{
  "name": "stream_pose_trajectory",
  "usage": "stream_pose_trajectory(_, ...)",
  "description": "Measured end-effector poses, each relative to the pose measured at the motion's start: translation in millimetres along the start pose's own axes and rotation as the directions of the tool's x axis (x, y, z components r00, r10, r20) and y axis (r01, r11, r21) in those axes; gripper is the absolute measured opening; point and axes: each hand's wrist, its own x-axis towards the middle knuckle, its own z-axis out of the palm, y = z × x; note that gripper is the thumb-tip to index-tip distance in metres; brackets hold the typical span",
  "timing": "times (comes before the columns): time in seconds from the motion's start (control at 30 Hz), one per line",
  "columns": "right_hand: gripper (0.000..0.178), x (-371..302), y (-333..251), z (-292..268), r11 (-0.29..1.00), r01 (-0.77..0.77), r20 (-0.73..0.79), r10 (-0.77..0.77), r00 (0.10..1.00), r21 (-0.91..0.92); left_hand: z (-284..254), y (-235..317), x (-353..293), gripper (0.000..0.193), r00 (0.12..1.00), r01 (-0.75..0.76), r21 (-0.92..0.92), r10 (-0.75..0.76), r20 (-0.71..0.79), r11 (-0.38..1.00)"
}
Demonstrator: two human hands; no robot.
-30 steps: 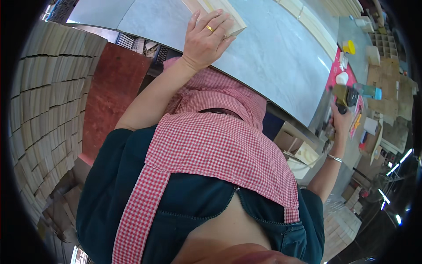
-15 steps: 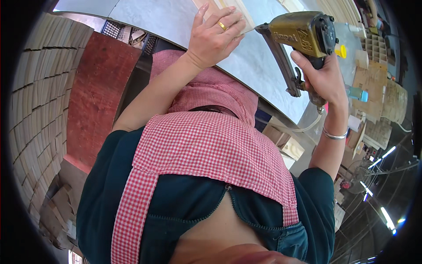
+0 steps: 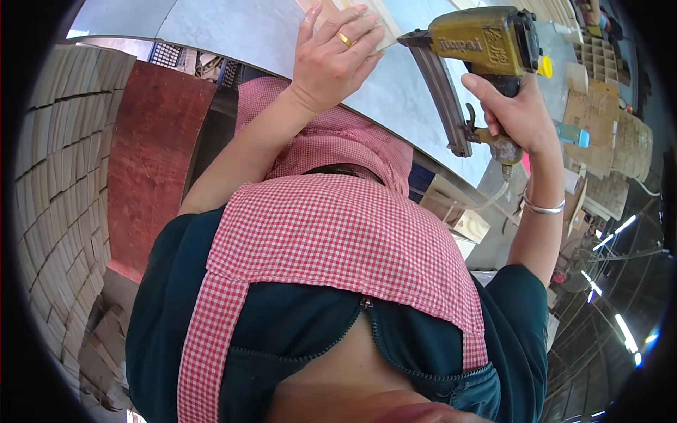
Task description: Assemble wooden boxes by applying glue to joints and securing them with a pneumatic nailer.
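Note:
My left hand (image 3: pixel 335 67), with a gold ring, lies over a pale wooden piece (image 3: pixel 384 15) at the top edge. Its fingers bend across the wood and its thumb is at the near side; the far part is out of view. In my right hand (image 3: pixel 518 113) is a brass-coloured pneumatic nail gun (image 3: pixel 474 39), its fingers wrapped around the grip and partly hidden behind it. The nozzle points left at the wood's right end, close beside my left fingertips. I cannot tell whether it touches the wood. A pale air hose (image 3: pixel 493 197) runs from the grip's bottom.
The grey-white tabletop (image 3: pixel 261 42) slants before me, its edge against my checked apron. Stacked wooden slats (image 3: pixel 63 141) and a reddish-brown board (image 3: pixel 155 134) stand left. At right are a bottle with a blue cap (image 3: pixel 578 137), cardboard (image 3: pixel 592 134) and a compartmented wooden rack (image 3: pixel 598 60).
The nail gun has turned a little, its nozzle now slightly higher and further left. My left hand and the wood appear shifted slightly left, still together.

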Motion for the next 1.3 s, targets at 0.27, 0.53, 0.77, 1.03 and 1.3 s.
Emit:
stream_pose_trajectory(0.27,0.038,-14,-5,6,0.988,0.153,-0.025,-0.152,0.988,0.010,-1,-3,-3,0.035,0.999,0.036,-0.081,-0.033,0.034,0.996)
stream_pose_trajectory(0.53,0.038,-20,-2,11,0.977,0.213,-0.014,-0.212,0.977,0.008,1,-5,-4,0.033,1.000,0.009,-0.111,-0.011,-0.018,0.994)
stream_pose_trajectory(0.77,0.042,-15,14,14,0.951,0.310,-0.026,-0.310,0.950,-0.004,13,-3,-4,0.032,0.998,-0.030,-0.136,0.023,-0.057,0.990)
stream_pose_trajectory(1.03,0.052,-6,3,-1,0.986,0.155,0.084,-0.149,0.985,-0.066,23,-3,-7,0.030,0.994,-0.081,-0.166,0.067,-0.090,0.983)
stream_pose_trajectory(1.3,0.055,6,1,-9,0.945,0.185,0.006,-0.190,0.982,-0.269,15,-7,0,0.042,0.998,-0.070,-0.208,0.070,-0.011,0.976)
